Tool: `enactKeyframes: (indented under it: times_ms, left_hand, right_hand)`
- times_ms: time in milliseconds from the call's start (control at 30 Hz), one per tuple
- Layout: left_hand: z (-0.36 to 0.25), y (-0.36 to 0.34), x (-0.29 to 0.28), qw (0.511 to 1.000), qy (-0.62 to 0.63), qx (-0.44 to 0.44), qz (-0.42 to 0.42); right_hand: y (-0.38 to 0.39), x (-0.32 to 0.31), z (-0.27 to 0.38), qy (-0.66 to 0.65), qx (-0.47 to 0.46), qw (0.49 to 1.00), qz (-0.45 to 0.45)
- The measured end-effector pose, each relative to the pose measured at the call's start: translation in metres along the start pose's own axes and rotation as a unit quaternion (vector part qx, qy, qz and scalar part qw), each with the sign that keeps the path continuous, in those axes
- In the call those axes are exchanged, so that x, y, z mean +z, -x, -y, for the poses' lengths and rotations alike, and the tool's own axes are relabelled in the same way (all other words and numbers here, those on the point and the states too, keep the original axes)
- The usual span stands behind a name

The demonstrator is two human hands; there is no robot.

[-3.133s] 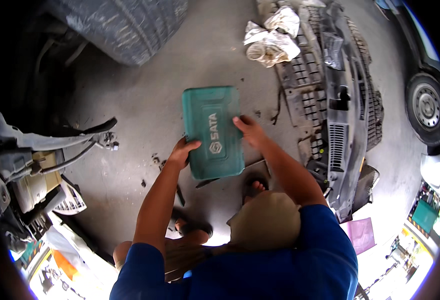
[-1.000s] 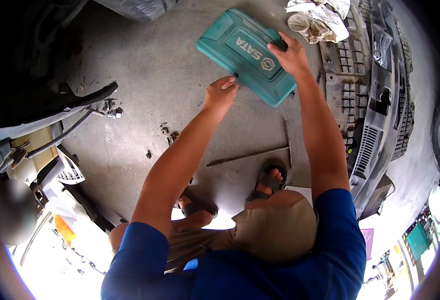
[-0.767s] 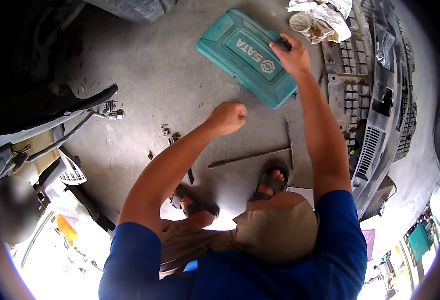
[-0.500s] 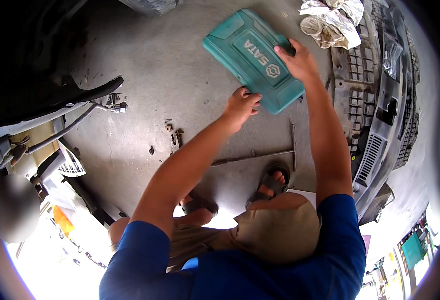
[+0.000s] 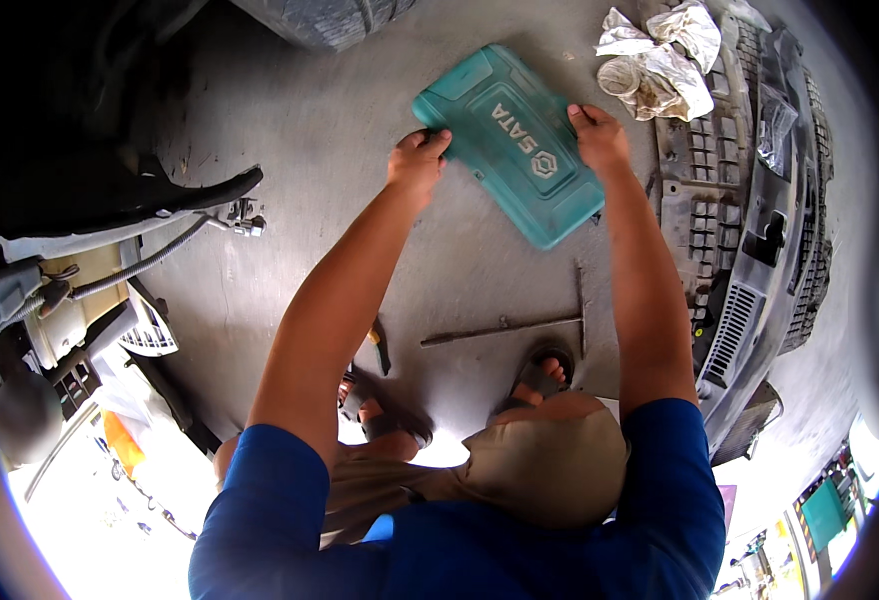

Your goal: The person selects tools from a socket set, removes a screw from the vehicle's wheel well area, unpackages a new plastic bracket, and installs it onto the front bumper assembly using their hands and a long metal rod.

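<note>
A closed teal plastic tool case (image 5: 520, 185) with rounded corners and pale raised lettering lies slantwise ahead of me, over the concrete floor. My left hand (image 5: 418, 165) grips its left edge near the far left corner, the thumb on top of the lid. On the opposite long edge, my right hand (image 5: 602, 142) has hold of the case, also with its thumb above. The fingers of both hands are partly hidden beneath the case. Whether the case rests on the floor or is slightly raised, I cannot tell.
A T-shaped metal rod (image 5: 505, 328) and a yellow-and-black handled tool (image 5: 380, 350) lie near my feet. Crumpled whitish gloves or rags (image 5: 665, 70) sit on a long slatted car part (image 5: 705, 180) at right. A tyre (image 5: 335, 22) stands far off; vehicle parts (image 5: 80, 270) fill the left.
My left hand has shifted from the near corner to the far left part of the case's edge. The case appears slightly nearer. The yellow-and-black tool has come into view beside my left forearm.
</note>
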State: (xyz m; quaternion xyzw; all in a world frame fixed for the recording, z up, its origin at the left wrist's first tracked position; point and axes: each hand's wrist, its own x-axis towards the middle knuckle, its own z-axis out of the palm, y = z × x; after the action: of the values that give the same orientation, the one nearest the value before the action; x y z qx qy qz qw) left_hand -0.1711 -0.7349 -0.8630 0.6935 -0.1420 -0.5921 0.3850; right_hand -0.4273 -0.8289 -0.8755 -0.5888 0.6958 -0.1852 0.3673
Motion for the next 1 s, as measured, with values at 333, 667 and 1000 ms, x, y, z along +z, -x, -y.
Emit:
enactKeyframes:
  times_ms: [333, 667, 1000]
  left_hand:
    - [-0.014, 0.025, -0.01, 0.999, -0.023, 0.011, 0.022]
    - [-0.128, 0.115, 0.076, 0.929, -0.069, 0.239, 0.274]
    - [-0.006, 0.062, -0.027, 0.89, -0.427, 0.109, 0.114]
  right_hand:
    - [0.024, -0.012, 0.005, -0.014, 0.018, 1.0, 0.02]
    - [0.104, -0.094, -0.078, -0.542, 0.022, 0.825, 0.156]
    - [0.076, -0.095, -0.098, -0.609, 0.199, 0.757, -0.129]
